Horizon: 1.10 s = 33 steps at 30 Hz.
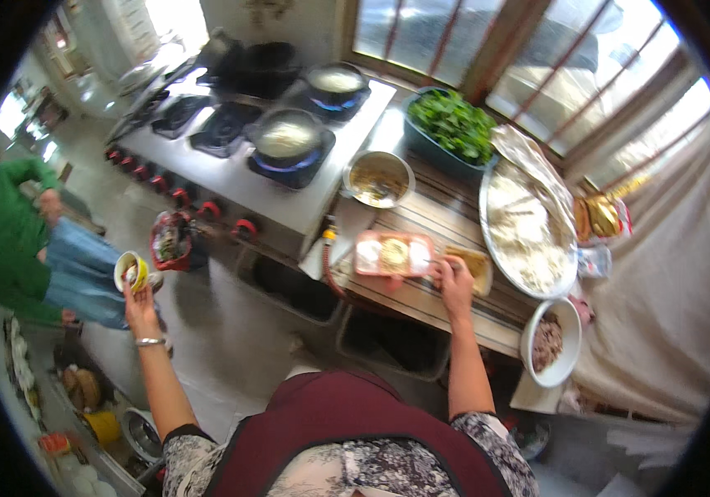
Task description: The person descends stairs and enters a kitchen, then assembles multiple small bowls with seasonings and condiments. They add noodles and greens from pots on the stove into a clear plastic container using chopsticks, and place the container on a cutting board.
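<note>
My left hand [141, 311] reaches out to the left, fingers wrapped round a small yellow-and-white bowl [122, 278]; some food shows inside it. Over the striped worktop, my right hand [456, 290] is closed at the right end of a pink seasoning box [361, 259]. What its fingers pinch is too small and blurred to make out. White and pale yellow contents fill the box's compartments. Just behind the right hand lies a tan, flat-looking piece [481, 267], partly covered by the hand. A metal pot [382, 199] with food remains in it stands beyond the pink box.
Two pans [289, 137] sit over lit blue flames on the stove [231, 182]. Leafy greens [450, 124], a large white-filled basin [529, 224] and a white bowl [566, 364] line the worktop. A person in green [11, 232] stands at left beside a red basket [170, 248].
</note>
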Each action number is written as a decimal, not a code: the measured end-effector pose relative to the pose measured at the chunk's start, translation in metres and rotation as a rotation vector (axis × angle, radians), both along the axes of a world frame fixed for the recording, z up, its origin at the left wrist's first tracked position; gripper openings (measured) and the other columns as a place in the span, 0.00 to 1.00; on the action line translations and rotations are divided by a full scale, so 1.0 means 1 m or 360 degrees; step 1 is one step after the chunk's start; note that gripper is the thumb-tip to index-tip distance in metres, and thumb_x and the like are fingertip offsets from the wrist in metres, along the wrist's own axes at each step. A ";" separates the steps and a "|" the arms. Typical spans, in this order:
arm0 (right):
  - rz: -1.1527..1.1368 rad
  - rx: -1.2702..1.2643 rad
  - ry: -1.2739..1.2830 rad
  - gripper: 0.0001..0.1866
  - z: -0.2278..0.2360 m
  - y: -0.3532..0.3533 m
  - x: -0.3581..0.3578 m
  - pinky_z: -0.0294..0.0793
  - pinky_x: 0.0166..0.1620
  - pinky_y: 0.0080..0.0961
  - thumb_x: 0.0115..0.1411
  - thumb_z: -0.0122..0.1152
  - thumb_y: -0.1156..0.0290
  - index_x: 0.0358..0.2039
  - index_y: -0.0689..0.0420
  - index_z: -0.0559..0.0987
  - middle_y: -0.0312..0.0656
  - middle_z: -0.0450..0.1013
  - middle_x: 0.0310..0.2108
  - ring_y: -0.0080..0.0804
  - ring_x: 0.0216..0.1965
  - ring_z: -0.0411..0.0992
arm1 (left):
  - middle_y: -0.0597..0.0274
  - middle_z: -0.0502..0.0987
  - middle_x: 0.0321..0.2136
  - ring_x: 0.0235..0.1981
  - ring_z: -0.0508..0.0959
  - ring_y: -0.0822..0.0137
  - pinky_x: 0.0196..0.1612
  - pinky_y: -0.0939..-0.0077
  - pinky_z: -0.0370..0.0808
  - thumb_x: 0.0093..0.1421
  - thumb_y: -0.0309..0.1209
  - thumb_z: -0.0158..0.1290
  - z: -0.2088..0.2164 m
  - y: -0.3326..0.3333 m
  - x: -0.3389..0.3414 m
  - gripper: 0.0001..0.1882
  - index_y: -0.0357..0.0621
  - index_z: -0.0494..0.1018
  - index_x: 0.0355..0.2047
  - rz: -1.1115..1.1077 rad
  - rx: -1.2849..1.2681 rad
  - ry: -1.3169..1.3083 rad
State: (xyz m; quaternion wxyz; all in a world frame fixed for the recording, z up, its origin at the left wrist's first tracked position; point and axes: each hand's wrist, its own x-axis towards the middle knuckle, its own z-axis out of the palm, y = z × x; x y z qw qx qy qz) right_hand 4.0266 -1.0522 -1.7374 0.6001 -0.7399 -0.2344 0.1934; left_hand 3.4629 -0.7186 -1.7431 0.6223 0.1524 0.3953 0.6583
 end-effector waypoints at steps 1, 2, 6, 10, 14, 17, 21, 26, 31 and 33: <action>0.0009 0.0100 0.0195 0.14 -0.003 -0.004 -0.002 0.66 0.25 0.15 0.58 0.56 0.70 0.43 0.60 0.71 0.38 0.73 0.28 0.18 0.23 0.67 | 0.59 0.75 0.41 0.40 0.75 0.66 0.47 0.70 0.72 0.58 0.35 0.53 0.001 0.011 -0.009 0.18 0.40 0.69 0.45 -0.0112 0.0097 -0.0036; 0.0043 -0.0012 0.0145 0.19 -0.004 -0.008 -0.004 0.66 0.24 0.14 0.57 0.56 0.71 0.49 0.61 0.66 0.40 0.73 0.30 0.18 0.23 0.67 | 0.60 0.76 0.41 0.38 0.77 0.66 0.45 0.70 0.73 0.58 0.35 0.52 0.000 0.018 -0.014 0.16 0.43 0.70 0.46 -0.0075 0.0220 0.0032; 0.0047 0.0013 0.0201 0.20 -0.004 -0.024 -0.012 0.66 0.23 0.11 0.58 0.53 0.75 0.50 0.62 0.64 0.39 0.72 0.29 0.18 0.23 0.68 | 0.61 0.76 0.40 0.41 0.75 0.67 0.46 0.69 0.69 0.57 0.38 0.54 0.007 0.047 -0.032 0.17 0.45 0.71 0.44 0.0342 0.0031 -0.0049; -0.0111 -0.0007 0.0164 0.20 -0.002 -0.031 -0.022 0.67 0.23 0.12 0.59 0.51 0.76 0.52 0.61 0.63 0.39 0.71 0.31 0.18 0.24 0.68 | 0.59 0.75 0.40 0.42 0.74 0.66 0.47 0.67 0.69 0.57 0.40 0.54 0.017 0.063 -0.044 0.20 0.40 0.69 0.44 0.0426 0.0159 0.0104; -0.0126 0.0080 0.0155 0.23 0.001 -0.033 -0.027 0.68 0.23 0.12 0.58 0.52 0.76 0.53 0.62 0.61 0.40 0.71 0.31 0.20 0.25 0.69 | 0.58 0.75 0.40 0.41 0.75 0.62 0.48 0.64 0.69 0.56 0.40 0.55 0.005 0.085 -0.069 0.23 0.39 0.67 0.47 0.0448 0.0229 0.0007; -0.0219 0.0169 0.0188 0.26 0.004 -0.030 -0.027 0.68 0.22 0.14 0.56 0.55 0.76 0.54 0.62 0.60 0.40 0.71 0.28 0.20 0.23 0.69 | 0.53 0.71 0.46 0.47 0.73 0.62 0.49 0.71 0.72 0.60 0.30 0.49 -0.022 0.089 -0.104 0.22 0.42 0.60 0.55 0.0101 0.0716 0.1633; -0.0247 0.0132 0.0242 0.27 0.008 -0.023 -0.025 0.68 0.24 0.14 0.56 0.55 0.76 0.55 0.61 0.59 0.41 0.70 0.31 0.21 0.25 0.70 | 0.48 0.72 0.45 0.39 0.76 0.54 0.43 0.65 0.76 0.59 0.41 0.49 -0.032 0.130 -0.148 0.26 0.36 0.63 0.52 0.0179 0.0233 0.0134; -0.0205 0.0032 0.0093 0.22 0.009 -0.015 -0.025 0.68 0.24 0.14 0.57 0.55 0.73 0.51 0.60 0.64 0.38 0.71 0.30 0.19 0.25 0.69 | 0.49 0.70 0.45 0.48 0.70 0.56 0.52 0.64 0.70 0.62 0.41 0.45 -0.013 0.152 -0.164 0.26 0.33 0.59 0.52 0.0368 0.0226 0.0126; -0.0128 -0.0078 -0.0145 0.11 0.009 0.003 -0.014 0.64 0.21 0.09 0.60 0.52 0.70 0.42 0.59 0.73 0.33 0.71 0.26 0.13 0.22 0.66 | 0.59 0.73 0.29 0.33 0.73 0.64 0.41 0.74 0.73 0.61 0.34 0.46 0.000 0.081 -0.045 0.12 0.36 0.70 0.32 -0.0016 0.0147 0.0378; -0.0036 -0.0120 -0.0373 0.09 0.016 0.009 -0.013 0.66 0.23 0.13 0.62 0.51 0.70 0.36 0.61 0.75 0.34 0.71 0.25 0.15 0.22 0.67 | 0.59 0.74 0.30 0.31 0.74 0.67 0.37 0.75 0.72 0.59 0.32 0.46 -0.015 0.007 0.054 0.08 0.40 0.70 0.32 -0.0912 0.0082 0.0055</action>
